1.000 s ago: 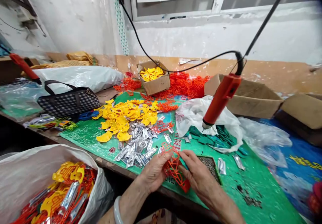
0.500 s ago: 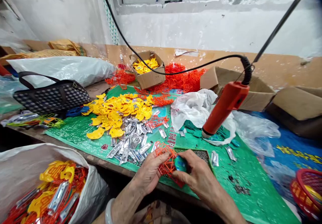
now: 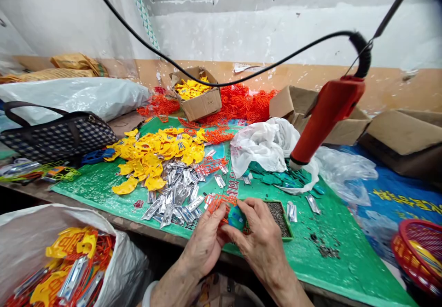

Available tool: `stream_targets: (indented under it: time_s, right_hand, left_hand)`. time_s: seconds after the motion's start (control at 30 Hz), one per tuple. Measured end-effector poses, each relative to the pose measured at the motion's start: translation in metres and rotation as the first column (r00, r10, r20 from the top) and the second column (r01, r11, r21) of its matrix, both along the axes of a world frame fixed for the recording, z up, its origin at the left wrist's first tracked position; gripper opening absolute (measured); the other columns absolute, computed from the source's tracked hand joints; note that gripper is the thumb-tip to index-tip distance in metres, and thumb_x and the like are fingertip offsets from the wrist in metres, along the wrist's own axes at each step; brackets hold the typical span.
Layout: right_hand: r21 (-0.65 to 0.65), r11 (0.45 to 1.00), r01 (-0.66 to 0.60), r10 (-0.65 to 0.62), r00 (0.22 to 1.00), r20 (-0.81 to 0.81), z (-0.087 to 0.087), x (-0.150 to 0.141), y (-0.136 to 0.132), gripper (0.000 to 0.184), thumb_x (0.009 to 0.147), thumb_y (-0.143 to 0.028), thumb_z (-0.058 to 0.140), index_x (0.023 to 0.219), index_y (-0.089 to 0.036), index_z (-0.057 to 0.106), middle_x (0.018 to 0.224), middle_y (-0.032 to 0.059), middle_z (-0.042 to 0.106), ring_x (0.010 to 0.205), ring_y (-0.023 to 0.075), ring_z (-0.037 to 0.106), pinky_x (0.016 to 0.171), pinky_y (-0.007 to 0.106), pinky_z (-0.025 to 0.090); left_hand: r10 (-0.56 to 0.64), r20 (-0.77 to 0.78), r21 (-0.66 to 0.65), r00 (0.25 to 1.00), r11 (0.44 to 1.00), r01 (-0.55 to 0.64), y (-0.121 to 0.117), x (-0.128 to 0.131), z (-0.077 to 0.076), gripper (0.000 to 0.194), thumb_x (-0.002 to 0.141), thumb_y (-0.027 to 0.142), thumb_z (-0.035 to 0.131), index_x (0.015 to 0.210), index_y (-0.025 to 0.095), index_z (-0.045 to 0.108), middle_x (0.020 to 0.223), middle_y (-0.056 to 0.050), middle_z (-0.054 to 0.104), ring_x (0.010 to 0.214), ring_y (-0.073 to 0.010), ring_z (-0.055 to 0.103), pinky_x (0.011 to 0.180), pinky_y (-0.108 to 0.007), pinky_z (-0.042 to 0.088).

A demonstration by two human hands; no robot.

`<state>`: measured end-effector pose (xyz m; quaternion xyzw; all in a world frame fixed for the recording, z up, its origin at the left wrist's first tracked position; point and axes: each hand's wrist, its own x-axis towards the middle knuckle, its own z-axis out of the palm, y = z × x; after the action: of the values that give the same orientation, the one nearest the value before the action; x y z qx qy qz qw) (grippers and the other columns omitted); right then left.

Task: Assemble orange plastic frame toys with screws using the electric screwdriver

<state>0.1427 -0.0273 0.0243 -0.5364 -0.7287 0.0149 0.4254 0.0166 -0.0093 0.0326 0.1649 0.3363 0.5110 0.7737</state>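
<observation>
Head view, lower centre: left hand pinches orange lattice, right hand pinches teal disc; apparently fitting them together; next move likely calls for careful alignment.

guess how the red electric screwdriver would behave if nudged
The red electric screwdriver would likely swing rather than roll, since it hangs from above. It looks thick-bodied, so probably rigid and somewhat hefty; the attached black cable might tug.
</observation>
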Motion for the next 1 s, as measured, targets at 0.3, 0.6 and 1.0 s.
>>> stream_targets:
  time_s: [0.3, 0.6, 1.0]
  right_hand:
    - [0.089, 0.996, 0.01, -0.012, 1.0, 0.02, -0.003, 0.001, 0.001, 0.046, 0.08, -0.032, 0.073, 0.12, -0.015, 0.057, 0.103, 0.0125, 0.061, 0.091, 0.0268, 0.056, 0.075, 0.042, 0.053]
    - [0.021, 1.0, -0.005, 0.005, 1.0, 0.002, -0.001, 0.001, -0.001, 0.048, 0.075, -0.028, 0.077, 0.118, -0.015, 0.06, 0.103, 0.0124, 0.063, 0.091, 0.0272, 0.057, 0.073, 0.042, 0.053]
    - [-0.011, 1.0, -0.013, 0.011, 0.987, -0.159, -0.014, 0.002, -0.002, 0.047, 0.073, -0.026, 0.079, 0.117, -0.022, 0.064, 0.108, 0.008, 0.067, 0.098, 0.0245, 0.061, 0.083, 0.041, 0.056]
  left_hand:
    - [-0.005, 0.019, -0.021, 1.0, 1.0, 0.006, -0.001, 0.005, 0.0, 0.032, 0.063, 0.03, 0.088, 0.088, 0.015, 0.074, 0.077, 0.0, 0.069, 0.061, -0.0088, 0.058, 0.055, -0.018, 0.049]
    - [0.016, 0.035, -0.007, 0.999, 1.0, -0.016, -0.005, 0.008, 0.001, 0.031, 0.064, 0.028, 0.087, 0.09, 0.016, 0.075, 0.084, -0.002, 0.072, 0.07, -0.0117, 0.063, 0.063, -0.02, 0.053]
    - [0.089, 0.054, 0.019, 0.995, 0.996, -0.09, -0.01, 0.011, -0.01, 0.027, 0.07, 0.026, 0.084, 0.093, 0.016, 0.073, 0.087, -0.001, 0.072, 0.068, -0.01, 0.063, 0.06, -0.018, 0.051]
